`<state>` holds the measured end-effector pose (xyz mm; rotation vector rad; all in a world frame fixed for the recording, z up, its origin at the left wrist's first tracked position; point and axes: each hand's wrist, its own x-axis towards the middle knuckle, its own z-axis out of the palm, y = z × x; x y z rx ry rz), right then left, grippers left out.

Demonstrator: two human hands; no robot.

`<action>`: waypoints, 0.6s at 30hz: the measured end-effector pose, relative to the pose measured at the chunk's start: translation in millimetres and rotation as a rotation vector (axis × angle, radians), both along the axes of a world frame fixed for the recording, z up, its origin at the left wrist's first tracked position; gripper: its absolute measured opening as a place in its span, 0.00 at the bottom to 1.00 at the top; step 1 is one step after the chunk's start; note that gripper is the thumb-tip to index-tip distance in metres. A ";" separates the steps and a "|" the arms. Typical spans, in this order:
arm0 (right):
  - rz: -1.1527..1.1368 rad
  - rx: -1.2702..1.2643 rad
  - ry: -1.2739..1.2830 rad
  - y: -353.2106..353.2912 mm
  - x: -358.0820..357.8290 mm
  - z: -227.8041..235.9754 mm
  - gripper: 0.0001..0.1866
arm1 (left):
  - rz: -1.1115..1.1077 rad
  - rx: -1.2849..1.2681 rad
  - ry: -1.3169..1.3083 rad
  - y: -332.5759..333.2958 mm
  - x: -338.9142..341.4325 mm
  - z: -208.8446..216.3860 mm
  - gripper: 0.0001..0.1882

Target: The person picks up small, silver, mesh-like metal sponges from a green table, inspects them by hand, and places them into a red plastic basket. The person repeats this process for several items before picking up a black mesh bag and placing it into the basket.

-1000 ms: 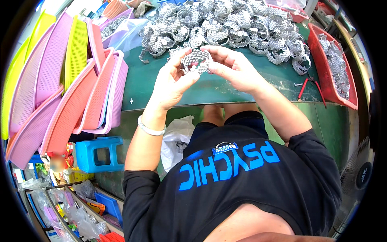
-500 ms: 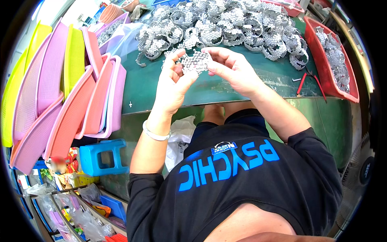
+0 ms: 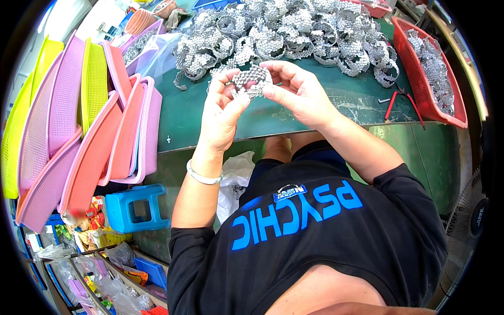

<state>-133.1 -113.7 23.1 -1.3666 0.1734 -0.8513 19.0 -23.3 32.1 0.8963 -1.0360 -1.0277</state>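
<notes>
Head view: silvery mesh strip [image 3: 251,83] pinched between two raised hands above a green worktable [image 3: 294,107].

Strip curled, long axis running roughly left to right, level. Left hand [image 3: 223,107] gripping the left end with thumb and fingertips, right hand [image 3: 296,89] gripping the right end, strip bridging the gap just above both palms. Compared with half a second ago, hands much as before over the table's near edge, strip seemingly bent tighter. Behind, a heap of coiled mesh strips [image 3: 294,29]; at right, a red tray [image 3: 430,79] with more; at left, stacked pink and yellow baskets [image 3: 79,131].
</notes>
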 end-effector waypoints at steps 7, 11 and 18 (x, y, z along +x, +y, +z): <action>0.010 -0.107 0.025 -2.3 -3.4 -0.4 0.28 | -0.015 -0.043 0.036 -3.2 0.0 -2.7 0.30; -0.058 -0.289 0.078 -3.3 -10.3 2.1 0.38 | -0.033 -0.017 -0.072 -1.9 -6.7 -5.0 0.31; -0.397 -0.542 0.252 -38.7 -77.5 31.4 0.38 | -0.007 0.128 -0.245 -8.5 -13.6 -7.8 0.35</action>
